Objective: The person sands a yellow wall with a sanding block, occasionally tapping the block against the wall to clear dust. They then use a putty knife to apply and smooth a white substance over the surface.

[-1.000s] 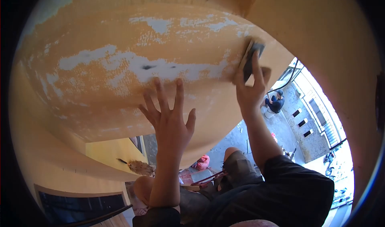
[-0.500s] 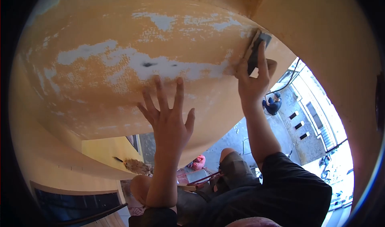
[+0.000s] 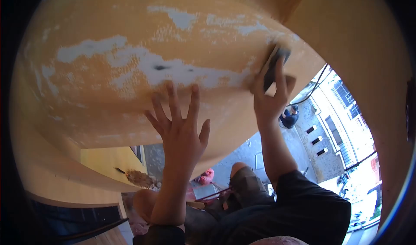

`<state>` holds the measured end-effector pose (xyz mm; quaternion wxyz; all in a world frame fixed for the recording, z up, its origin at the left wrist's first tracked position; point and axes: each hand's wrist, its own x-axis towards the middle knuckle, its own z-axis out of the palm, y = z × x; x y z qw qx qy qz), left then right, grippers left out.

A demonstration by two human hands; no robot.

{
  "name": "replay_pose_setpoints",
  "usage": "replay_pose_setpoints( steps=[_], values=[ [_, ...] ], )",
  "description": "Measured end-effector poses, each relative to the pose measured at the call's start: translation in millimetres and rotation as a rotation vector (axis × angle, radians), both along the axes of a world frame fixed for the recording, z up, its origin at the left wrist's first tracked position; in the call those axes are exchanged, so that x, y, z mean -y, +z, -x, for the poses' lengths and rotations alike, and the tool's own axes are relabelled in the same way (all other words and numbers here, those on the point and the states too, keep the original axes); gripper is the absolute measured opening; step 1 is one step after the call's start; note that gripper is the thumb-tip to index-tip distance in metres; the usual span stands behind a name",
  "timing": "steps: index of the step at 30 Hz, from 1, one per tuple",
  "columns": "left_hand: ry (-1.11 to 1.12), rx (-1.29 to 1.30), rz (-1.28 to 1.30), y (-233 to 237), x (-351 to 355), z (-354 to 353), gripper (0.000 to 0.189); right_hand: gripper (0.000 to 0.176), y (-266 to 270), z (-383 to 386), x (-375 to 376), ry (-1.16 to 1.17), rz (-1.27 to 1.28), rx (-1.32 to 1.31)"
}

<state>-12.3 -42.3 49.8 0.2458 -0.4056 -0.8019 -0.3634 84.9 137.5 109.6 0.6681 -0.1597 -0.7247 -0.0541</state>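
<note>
An orange painted wall (image 3: 108,115) with worn white-grey patches (image 3: 173,72) fills the view. My left hand (image 3: 180,124) lies flat on it with fingers spread, just below the long white patch. My right hand (image 3: 271,95) presses a dark sanding block (image 3: 271,67) against the wall at the right end of that patch. My knees and dark shorts (image 3: 242,180) show below my arms.
Far below at the right a person in blue (image 3: 288,117) crouches on a concrete yard beside a building wall with small openings (image 3: 318,139). A broom head (image 3: 138,178) lies on a ledge at lower left. A pink bag (image 3: 206,175) sits on the ground.
My right hand slid the sanding block up along the wall, then back down a little. My left hand stayed planted. The view shifted slightly.
</note>
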Motion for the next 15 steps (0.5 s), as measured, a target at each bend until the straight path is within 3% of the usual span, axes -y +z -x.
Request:
replay_pose_setpoints(
  steps=[2,5,10,15],
  values=[
    [-0.008,0.006,0.028,0.4,0.6,-1.2,0.078,0.062,16.7,7.2,7.6,-0.015,-0.032,-0.016],
    [-0.016,-0.005,0.027,-0.5,1.0,-0.5,0.078,0.063,-11.3,-12.6,2.1,-0.077,0.014,0.128],
    [0.000,0.012,0.034,6.1,-0.2,-4.3,0.078,0.060,17.3,2.8,9.1,-0.050,0.047,-0.013],
    [0.008,-0.007,0.029,10.0,0.7,-1.5,0.079,0.061,7.6,-7.0,2.3,-0.048,0.059,0.101]
  ],
)
